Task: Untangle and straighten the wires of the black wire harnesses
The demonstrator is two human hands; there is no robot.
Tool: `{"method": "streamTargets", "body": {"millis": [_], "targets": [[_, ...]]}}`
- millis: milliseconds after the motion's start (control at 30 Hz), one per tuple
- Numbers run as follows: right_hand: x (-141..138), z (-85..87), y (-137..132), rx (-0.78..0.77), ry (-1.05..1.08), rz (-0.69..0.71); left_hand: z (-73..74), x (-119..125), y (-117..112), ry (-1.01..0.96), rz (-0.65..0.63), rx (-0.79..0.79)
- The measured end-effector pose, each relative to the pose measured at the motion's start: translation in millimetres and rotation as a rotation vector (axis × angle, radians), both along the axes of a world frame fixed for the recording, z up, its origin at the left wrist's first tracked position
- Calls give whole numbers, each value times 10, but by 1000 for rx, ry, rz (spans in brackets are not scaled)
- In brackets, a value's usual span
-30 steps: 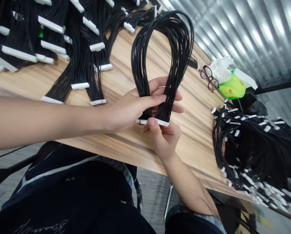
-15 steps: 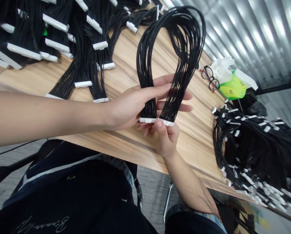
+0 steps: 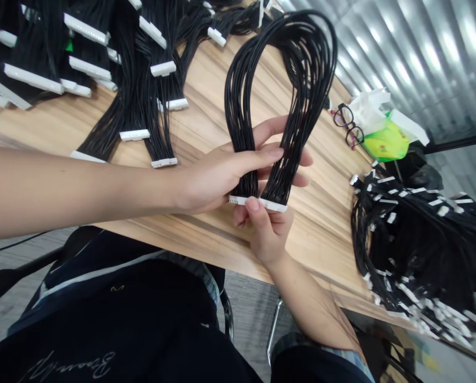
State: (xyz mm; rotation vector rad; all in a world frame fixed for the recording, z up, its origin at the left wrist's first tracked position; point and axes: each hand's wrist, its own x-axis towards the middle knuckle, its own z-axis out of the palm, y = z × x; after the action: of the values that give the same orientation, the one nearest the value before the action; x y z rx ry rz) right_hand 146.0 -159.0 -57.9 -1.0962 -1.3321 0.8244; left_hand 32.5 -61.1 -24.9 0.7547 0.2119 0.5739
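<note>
A black wire harness is bent into a tall loop above the wooden table. Its two white connectors sit side by side at the bottom, the left connector close against the right connector. My left hand is wrapped around the wires just above the connectors, its thumb across the front and fingers behind. Below, my right hand pinches the connectors where they meet, thumb in front; its other fingers are partly hidden behind.
Several black harnesses with white connectors lie in a heap on the left of the table. Another large pile of harnesses is at the right edge. Glasses and a green packet lie near the corrugated metal wall.
My right thumb has shifted slightly left along the connectors, which now sit closer together. The left hand keeps its hold on the wires. The view has moved a little.
</note>
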Motion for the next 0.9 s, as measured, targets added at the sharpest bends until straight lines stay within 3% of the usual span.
{"method": "streamTargets", "body": {"millis": [233, 467, 700, 900], "targets": [[7, -40, 6, 70, 147, -16, -49, -28, 170, 143, -216, 283], [59, -53, 8, 73, 136, 23, -61, -23, 173, 101, -307, 281], [104, -78, -6, 6, 46, -72, -132, 36, 105, 74, -262, 163], [89, -133, 5, 35, 7, -81, -102, 53, 107, 83, -163, 142]]}}
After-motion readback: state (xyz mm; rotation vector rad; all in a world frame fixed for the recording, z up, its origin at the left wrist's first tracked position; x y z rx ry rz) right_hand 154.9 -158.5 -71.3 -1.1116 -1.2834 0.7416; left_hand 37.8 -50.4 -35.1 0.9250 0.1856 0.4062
